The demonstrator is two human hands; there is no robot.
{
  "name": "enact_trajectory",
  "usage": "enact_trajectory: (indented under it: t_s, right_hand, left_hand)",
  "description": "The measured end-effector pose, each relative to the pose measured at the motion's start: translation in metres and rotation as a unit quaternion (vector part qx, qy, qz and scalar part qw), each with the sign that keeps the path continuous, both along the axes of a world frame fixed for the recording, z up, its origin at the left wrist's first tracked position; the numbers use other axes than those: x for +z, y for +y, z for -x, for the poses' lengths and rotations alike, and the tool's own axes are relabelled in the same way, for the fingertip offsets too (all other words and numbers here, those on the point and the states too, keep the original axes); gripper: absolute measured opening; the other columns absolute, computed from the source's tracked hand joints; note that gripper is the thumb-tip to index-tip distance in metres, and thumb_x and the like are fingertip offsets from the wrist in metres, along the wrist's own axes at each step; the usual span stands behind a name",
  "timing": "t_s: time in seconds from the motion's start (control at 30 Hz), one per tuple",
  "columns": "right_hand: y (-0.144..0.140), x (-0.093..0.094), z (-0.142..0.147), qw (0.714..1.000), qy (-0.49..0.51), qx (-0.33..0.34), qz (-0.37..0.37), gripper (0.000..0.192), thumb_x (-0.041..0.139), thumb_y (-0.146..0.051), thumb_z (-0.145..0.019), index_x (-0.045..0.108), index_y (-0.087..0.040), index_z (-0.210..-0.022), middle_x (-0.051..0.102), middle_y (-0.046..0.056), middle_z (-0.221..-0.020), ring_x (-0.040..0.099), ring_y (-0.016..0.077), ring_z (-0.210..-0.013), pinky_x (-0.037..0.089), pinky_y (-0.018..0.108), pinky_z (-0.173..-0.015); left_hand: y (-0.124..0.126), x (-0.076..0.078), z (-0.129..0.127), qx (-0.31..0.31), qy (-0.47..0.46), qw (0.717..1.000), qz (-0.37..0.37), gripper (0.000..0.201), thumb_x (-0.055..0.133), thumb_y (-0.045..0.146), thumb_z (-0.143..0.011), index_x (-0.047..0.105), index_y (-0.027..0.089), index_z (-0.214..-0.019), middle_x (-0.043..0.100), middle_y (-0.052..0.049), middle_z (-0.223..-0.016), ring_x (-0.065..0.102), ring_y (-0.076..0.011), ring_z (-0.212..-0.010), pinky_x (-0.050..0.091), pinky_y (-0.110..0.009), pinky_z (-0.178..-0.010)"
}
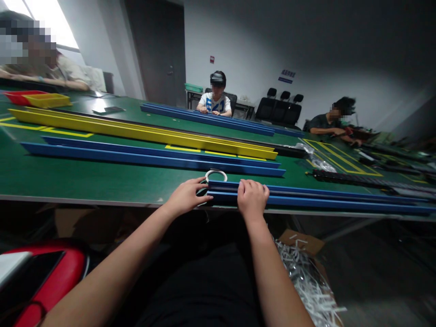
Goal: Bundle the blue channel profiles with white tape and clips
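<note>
The right hand is closed in a grip over the near end of a pair of blue rails lying along the desk's front edge, while the left hand rests fingers-out against that same end, loosely curled and clasping nothing. The step looks like squaring the rail ends; the next move likely calls for a steady two-handed push. A white tape ring lies just behind. Farther back lie two more blue rails and one yellow channel; three other people sit around the desk.
</note>
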State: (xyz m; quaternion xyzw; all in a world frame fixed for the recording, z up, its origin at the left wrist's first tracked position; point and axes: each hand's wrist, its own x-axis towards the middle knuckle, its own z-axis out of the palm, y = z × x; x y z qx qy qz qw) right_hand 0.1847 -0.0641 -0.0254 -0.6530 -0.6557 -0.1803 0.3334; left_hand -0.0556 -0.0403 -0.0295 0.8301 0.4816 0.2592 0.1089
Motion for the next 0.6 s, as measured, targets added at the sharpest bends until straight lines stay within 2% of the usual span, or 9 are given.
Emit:
enact_trajectory:
  t_s: [0.1,0.2,0.37,0.6]
  right_hand:
    - [-0.0024,0.0072,-0.0018,0.994,-0.061,0.076,0.047,0.044,0.039,-0.054,-0.095,0.060,-0.028,-0.124,0.064,0.007,-0.118,0.050,0.0238,-0.112,0.020,0.045,-0.103]
    - [-0.0032,0.0100,-0.0048,0.985,-0.095,0.117,0.078,0.054,0.046,-0.064,-0.088,0.057,-0.030,-0.129,0.063,0.007,-0.119,0.050,0.0249,-0.112,0.023,0.046,-0.102]
    - [-0.0013,0.0088,-0.0083,0.984,-0.106,0.121,0.082,0.063,0.058,-0.069,-0.077,0.060,-0.027,-0.124,0.062,0.010,-0.117,0.051,0.0266,-0.108,0.029,0.045,-0.099]
    - [-0.0029,0.0098,-0.0082,0.986,-0.084,0.129,0.066,0.067,0.064,-0.070,-0.071,0.061,-0.026,-0.121,0.063,0.009,-0.115,0.051,0.0271,-0.108,0.029,0.045,-0.099]
  left_hand:
    - [0.0004,-0.0019,-0.0005,0.001,0.005,1.000,-0.006,0.058,0.052,0.068,-0.078,0.068,0.029,-0.118,0.050,-0.003,-0.144,0.051,-0.0278,-0.126,0.040,-0.039,-0.107]
    - [-0.0003,-0.0022,-0.0004,-0.001,0.008,1.000,-0.013,0.057,0.052,0.067,-0.079,0.068,0.029,-0.118,0.050,-0.003,-0.144,0.051,-0.0290,-0.125,0.041,-0.041,-0.106]
    - [-0.0022,0.0000,0.0000,-0.006,0.007,1.000,-0.020,0.055,0.054,0.065,-0.079,0.067,0.030,-0.119,0.051,-0.003,-0.143,0.051,-0.0287,-0.125,0.041,-0.042,-0.106]
    - [-0.0026,-0.0006,0.0011,-0.011,-0.016,0.999,-0.028,0.051,0.061,0.059,-0.076,0.068,0.027,-0.116,0.052,-0.004,-0.142,0.050,-0.0271,-0.127,0.041,-0.040,-0.107]
